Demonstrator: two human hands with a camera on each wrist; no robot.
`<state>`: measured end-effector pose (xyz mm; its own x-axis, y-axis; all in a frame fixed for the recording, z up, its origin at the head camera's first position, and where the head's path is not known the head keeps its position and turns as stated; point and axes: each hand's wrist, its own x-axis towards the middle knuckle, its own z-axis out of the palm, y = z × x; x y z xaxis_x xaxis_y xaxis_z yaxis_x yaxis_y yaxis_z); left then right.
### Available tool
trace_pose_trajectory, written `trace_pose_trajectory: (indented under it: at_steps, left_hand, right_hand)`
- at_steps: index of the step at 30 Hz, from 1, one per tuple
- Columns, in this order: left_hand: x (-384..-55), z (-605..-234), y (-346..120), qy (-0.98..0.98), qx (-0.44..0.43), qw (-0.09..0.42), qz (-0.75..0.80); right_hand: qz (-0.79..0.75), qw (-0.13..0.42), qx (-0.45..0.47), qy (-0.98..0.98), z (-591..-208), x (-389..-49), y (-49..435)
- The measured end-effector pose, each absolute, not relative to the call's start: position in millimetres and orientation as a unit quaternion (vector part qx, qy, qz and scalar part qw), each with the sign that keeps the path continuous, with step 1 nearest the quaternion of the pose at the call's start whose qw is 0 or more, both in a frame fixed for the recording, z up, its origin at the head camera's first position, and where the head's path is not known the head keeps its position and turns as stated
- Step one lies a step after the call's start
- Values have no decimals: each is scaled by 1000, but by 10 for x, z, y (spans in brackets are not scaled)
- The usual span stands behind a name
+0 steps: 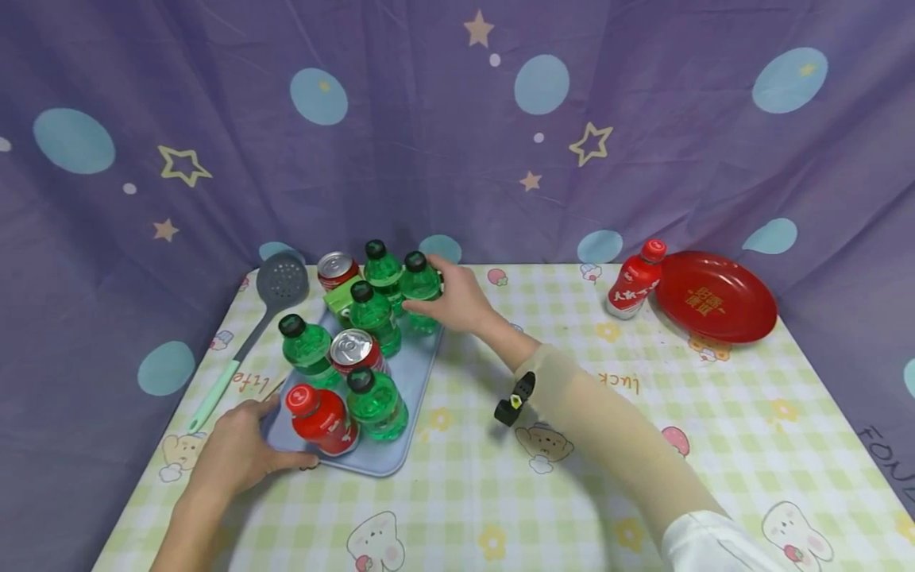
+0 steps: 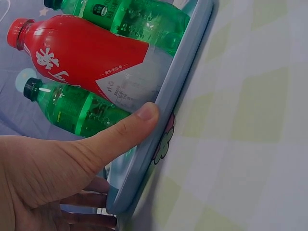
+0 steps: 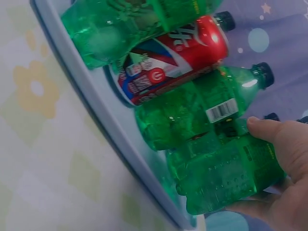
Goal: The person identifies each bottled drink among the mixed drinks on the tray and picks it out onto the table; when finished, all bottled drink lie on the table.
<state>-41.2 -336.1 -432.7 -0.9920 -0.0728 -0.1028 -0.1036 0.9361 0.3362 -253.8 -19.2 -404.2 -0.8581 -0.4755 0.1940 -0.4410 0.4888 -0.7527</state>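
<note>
A light blue tray (image 1: pixel 416 372) carries several green soda bottles (image 1: pixel 377 407), a red bottle (image 1: pixel 325 425), two red cans (image 1: pixel 355 349) and a green box (image 1: pixel 339 299). At the tray's near left corner, my left hand (image 1: pixel 232 449) grips the edge. Its thumb (image 2: pixel 147 113) presses on the rim beside the red bottle, and the fingers reach round the corner. My right hand (image 1: pixel 461 302) holds a green bottle (image 1: pixel 420 280) at the far right corner, thumb on the near side. The bottle stands upright in the head view, its back covered by the fingers.
Left of the tray lies a grey slotted turner (image 1: pixel 282 282) with a mint handle. Another red bottle (image 1: pixel 635 282) stands at the far right against a red plate (image 1: pixel 750 306). A purple curtain (image 1: pixel 457 159) hangs behind the checked tablecloth (image 1: pixel 572 508).
</note>
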Motion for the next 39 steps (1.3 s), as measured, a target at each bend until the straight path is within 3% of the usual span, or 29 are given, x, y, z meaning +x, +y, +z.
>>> trace_pose_trajectory:
  at_steps: [7,39]
  left_hand:
    - [-411,-4337,-3368,983,-43,41,176]
    - [-447,-4321,-3355,984,-43,57,165]
  right_hand:
    - [-435,-22,-243,866,-3934,-2554,-54]
    - [-459,-68,-170,869,-4001,-2730,956]
